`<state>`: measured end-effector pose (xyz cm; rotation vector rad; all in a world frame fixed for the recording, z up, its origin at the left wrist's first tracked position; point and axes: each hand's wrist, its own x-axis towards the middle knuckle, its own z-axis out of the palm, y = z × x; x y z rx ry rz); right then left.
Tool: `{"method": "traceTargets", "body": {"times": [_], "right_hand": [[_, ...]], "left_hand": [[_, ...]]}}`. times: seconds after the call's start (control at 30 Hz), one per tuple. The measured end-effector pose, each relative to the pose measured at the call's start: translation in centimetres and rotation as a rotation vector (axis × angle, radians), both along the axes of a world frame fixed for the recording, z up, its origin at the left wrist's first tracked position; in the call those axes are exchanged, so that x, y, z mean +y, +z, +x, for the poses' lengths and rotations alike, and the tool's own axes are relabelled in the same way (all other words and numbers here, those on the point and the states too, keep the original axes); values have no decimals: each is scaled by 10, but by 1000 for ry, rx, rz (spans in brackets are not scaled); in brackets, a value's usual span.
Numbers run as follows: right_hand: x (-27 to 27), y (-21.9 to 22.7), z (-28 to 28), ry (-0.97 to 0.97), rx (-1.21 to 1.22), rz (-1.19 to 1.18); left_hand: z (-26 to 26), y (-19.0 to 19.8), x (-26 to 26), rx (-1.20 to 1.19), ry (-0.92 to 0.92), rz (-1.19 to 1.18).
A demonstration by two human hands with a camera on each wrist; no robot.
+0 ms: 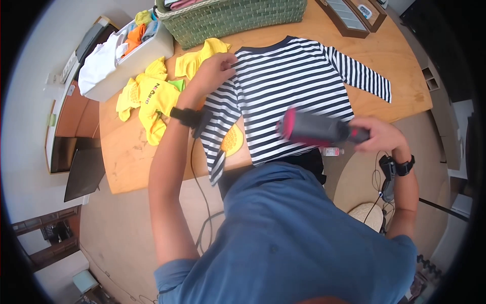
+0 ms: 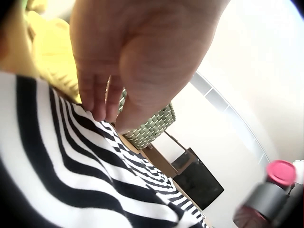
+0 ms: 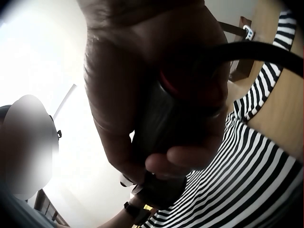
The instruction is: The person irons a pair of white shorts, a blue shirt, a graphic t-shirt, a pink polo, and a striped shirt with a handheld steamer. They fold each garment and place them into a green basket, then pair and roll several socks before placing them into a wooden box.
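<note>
A navy-and-white striped long-sleeved shirt [image 1: 293, 76] lies spread on the wooden table, one sleeve out to the right and the other hanging over the front edge. My left hand [image 1: 215, 73] pinches its cloth at the left shoulder, beside the collar; the left wrist view has thumb and fingertips close together on the stripes [image 2: 95, 156]. In my right hand [image 1: 379, 134] I grip the handle of a corded handheld appliance [image 1: 314, 129], dark grey with a pink end. It is held over the shirt's lower right part, blurred in the head view. Its pink tip [image 2: 281, 172] also appears in the left wrist view.
Yellow garments [image 1: 157, 96] lie left of the shirt, and a yellow patterned piece [image 1: 233, 141] shows beside its left sleeve. At the back stand a white bin [image 1: 147, 61] of clothes and a green woven basket [image 1: 233, 23]. A wooden box [image 1: 349, 20] sits at back right.
</note>
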<state>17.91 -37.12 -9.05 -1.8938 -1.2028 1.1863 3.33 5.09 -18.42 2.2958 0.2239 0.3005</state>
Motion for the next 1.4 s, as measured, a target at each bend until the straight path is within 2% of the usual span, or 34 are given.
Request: {"method": "traceTargets", "body": {"times": [0.03,0.07,0.1,0.13,0.2,0.27,0.4,0.5,0.6,0.63,0.7,0.77,0.83,0.9,0.97,1.07,1.1,1.17,1.27,1.33,1.4], "right_hand": [[-9,9,10,-179,-42,-75],[-30,-8,38,-161,-288,127],[-36,2,44,-481,-65,12],[-46,-2,60,-565,-131,91],[-73,-9,111,-670,-286,59],[-89,-24,162,-639,-600,45],[-110,-71,241,-605,-1058,-44],[-97,-84,239,-683,-1157,-131],[-107,-111,267,-615,-1191,-63],[-99,-103,256,-591,-1232,-9],[-49,-56,197,-545,-1318,98],[-3,-36,148,-565,-669,240],[45,-27,85,-357,35,349],[87,-18,14,-290,398,331],[107,-39,-9,-200,652,372],[119,-43,-28,-434,533,471],[116,-42,-22,-427,587,391],[112,-36,-22,-458,607,416],[102,-27,-8,-516,645,430],[94,-18,2,-524,671,416],[92,-9,7,-498,661,410]], "left_hand": [[-5,5,-1,30,34,48],[-11,14,1,62,69,93],[-17,21,3,93,105,141],[-24,26,2,152,175,100],[-37,26,-2,258,218,81],[-45,22,-3,375,258,121],[-53,19,-11,358,145,227],[-53,13,-9,277,119,268],[-56,31,-18,242,143,147],[-56,36,-22,219,159,103],[-52,55,-40,149,89,29],[-40,69,-63,11,-23,-88],[-14,65,-86,-41,-145,-259],[4,87,-120,43,-325,-221],[17,81,-142,30,-574,-667],[19,85,-123,-52,-429,-857],[21,82,-110,-89,-320,-809],[17,67,-76,-165,-97,-700],[-15,49,-49,112,-112,-114],[-41,16,-32,248,-126,-22],[-55,11,-23,313,-73,4]]}}
